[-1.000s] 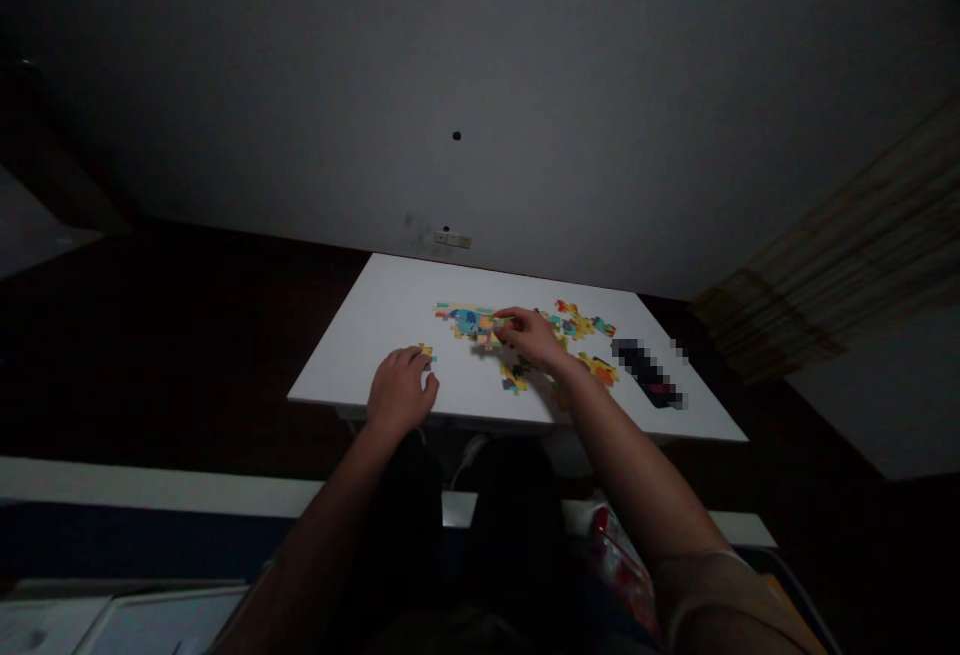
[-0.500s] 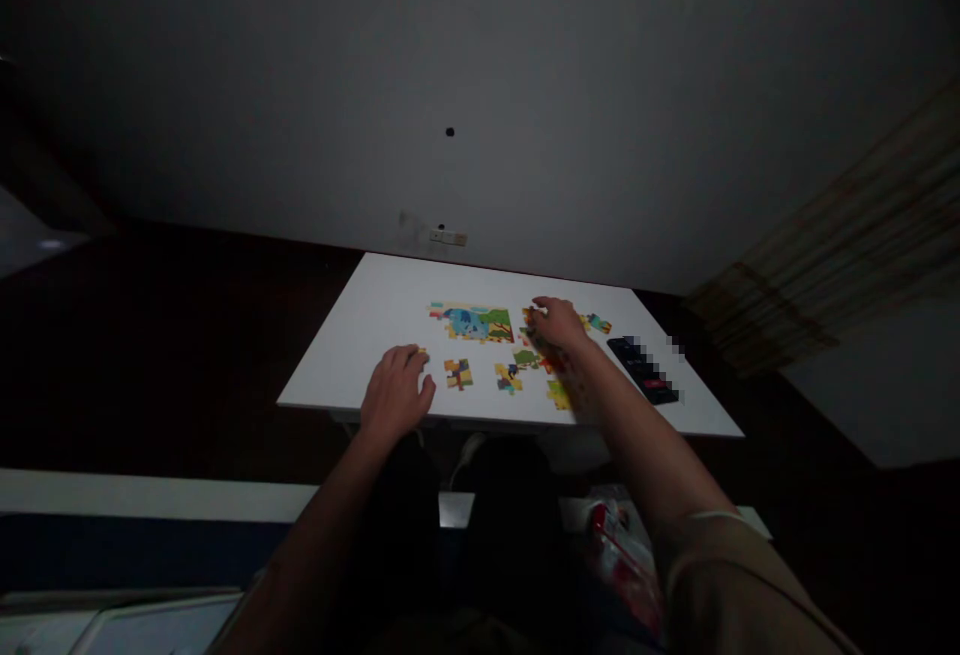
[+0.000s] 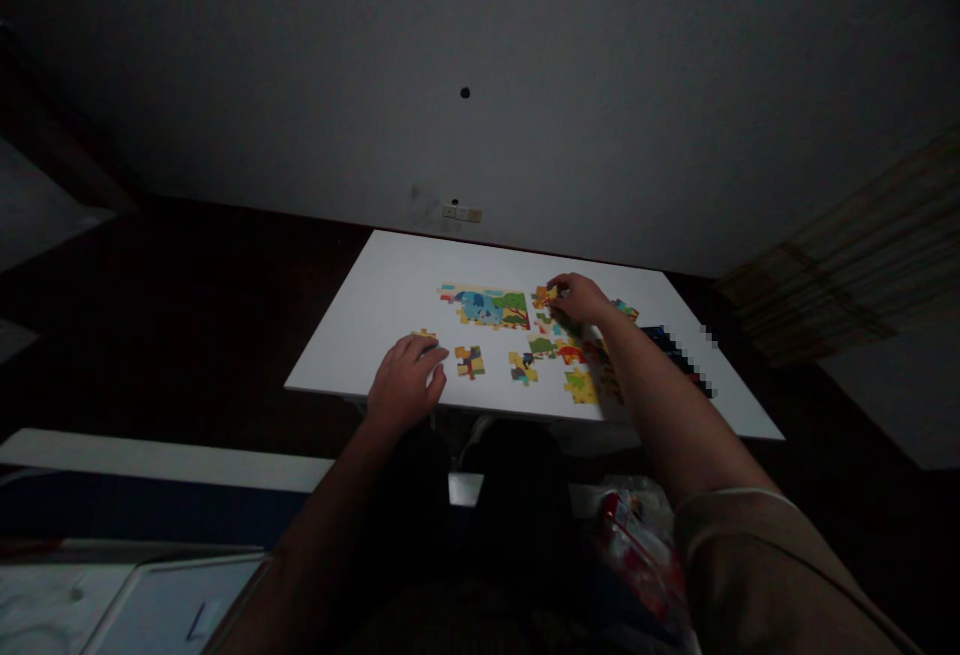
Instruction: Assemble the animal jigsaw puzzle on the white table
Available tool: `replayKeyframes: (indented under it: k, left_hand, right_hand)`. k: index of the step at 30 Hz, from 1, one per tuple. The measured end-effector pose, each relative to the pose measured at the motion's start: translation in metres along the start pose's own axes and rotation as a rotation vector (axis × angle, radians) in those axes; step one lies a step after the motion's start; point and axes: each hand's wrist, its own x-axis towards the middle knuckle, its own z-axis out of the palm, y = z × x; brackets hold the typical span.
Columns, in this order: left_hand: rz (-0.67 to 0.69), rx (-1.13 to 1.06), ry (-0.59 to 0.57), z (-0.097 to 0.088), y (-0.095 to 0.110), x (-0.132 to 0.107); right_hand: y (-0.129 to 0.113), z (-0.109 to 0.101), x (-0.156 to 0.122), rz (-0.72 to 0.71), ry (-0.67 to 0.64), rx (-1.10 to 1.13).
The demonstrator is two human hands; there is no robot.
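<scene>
A partly joined jigsaw section with a blue elephant and green foliage lies on the white table. My right hand is at the far side of the table, its fingertips pinching an orange-yellow jigsaw piece. Small joined clusters of pieces are spread nearer the front edge. My left hand rests palm down near the front edge, its fingers beside a small yellow piece and holding nothing.
A dark, pixelated oblong object lies at the table's right edge. A white wall rises behind the table, with a small wall plate. A red-and-white plastic bag sits below the table on the right.
My right hand has moved farther right and away from me, now pinching a piece. My left hand has barely moved. The camera view has shifted slightly.
</scene>
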Motion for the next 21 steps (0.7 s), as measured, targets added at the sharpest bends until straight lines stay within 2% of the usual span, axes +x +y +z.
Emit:
replayKeyframes:
  k: [3,6,9,13,17,21]
  left_hand:
    - [0.025,-0.015,-0.024,-0.003,0.006,0.000]
    - [0.121,-0.034,-0.092,0.001,0.019,-0.004]
    - [0.185,-0.019,-0.127,0.014,0.034,-0.010]
    - [0.158,0.042,-0.113,0.030,0.040,-0.020]
    - [0.168,0.048,-0.095,0.027,0.028,-0.028]
    - [0.176,0.021,-0.066,0.018,0.016,-0.035]
  right_hand:
    - [-0.008,-0.004,-0.007,0.043,0.081,0.222]
    - [-0.030,-0.003,-0.022,0.078,0.150,0.512]
    - [-0.061,0.007,-0.040,0.041,0.056,0.707]
    - [-0.093,0.030,-0.057,-0.022,-0.086,0.874]
    - [-0.105,0.051,-0.065,-0.093,-0.171,0.935]
    - [-0.108,0.061,-0.070,-0.141,-0.229,0.902]
